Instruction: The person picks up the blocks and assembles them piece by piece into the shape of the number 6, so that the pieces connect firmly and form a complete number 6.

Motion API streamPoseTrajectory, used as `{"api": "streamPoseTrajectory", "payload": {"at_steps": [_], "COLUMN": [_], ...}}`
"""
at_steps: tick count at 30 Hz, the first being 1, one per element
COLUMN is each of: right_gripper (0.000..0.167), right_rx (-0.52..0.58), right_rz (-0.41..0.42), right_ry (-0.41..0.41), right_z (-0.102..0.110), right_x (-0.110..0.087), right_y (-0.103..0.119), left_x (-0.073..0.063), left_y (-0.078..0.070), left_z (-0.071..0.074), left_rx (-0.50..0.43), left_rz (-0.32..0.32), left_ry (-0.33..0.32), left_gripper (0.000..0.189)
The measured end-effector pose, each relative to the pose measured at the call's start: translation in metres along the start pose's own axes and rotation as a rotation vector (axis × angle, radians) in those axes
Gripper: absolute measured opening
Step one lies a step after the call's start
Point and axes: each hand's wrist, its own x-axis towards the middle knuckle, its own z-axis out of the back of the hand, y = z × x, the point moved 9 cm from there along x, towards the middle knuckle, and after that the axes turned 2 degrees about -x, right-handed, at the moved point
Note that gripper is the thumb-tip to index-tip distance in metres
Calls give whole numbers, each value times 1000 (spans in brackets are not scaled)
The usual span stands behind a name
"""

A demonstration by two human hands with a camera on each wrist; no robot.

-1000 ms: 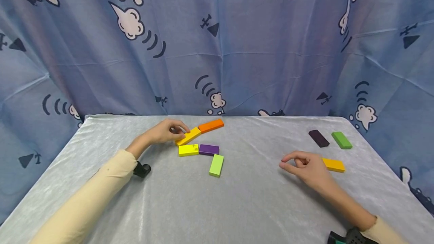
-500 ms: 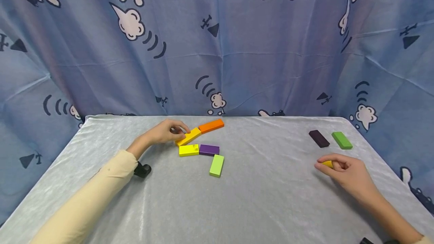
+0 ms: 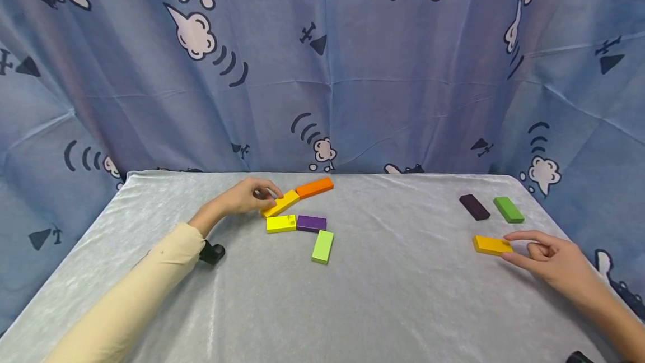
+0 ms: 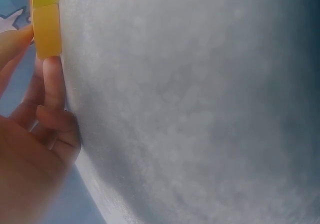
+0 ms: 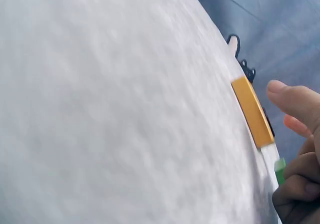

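Note:
In the head view my left hand pinches an amber block between thumb and fingers at its near-left end. That block's far end meets an orange block. Just in front lie a yellow block and a purple block, end to end, with a lime green block angled below the purple one. On the right, my right hand has its thumb and index finger parted around the right end of a golden yellow block. The right wrist view shows the thumb apart from this block.
A dark, nearly black block and a green block lie behind the golden yellow one. A pale grey cloth covers the table. A blue printed curtain hangs along its back and sides.
My right hand has moved rightward, passing over the golden yellow block to its right end, while the block stays in place. The left hand keeps its pinch without visible movement.

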Motion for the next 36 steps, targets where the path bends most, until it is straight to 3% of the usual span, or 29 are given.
{"api": "streamPoseTrajectory", "payload": {"at_steps": [5,14,27,36], "right_gripper": [54,58,50,49], "right_rx": [8,-9,13,32], "right_rz": [-23,-42,-39,-25], "right_ry": [53,141,122,80], "right_z": [-1,-4,-11,-4], "right_x": [4,11,15,16], "right_y": [-13,-14,-16,-8], "left_x": [1,1,-1,0], "left_y": [1,1,-2,1], "left_z": [0,-2,-1,0], "left_rx": [4,-1,1,9], "left_rz": [16,21,13,19], "left_ry": [-1,1,-3,-9], "left_gripper": [24,24,25,24]}}
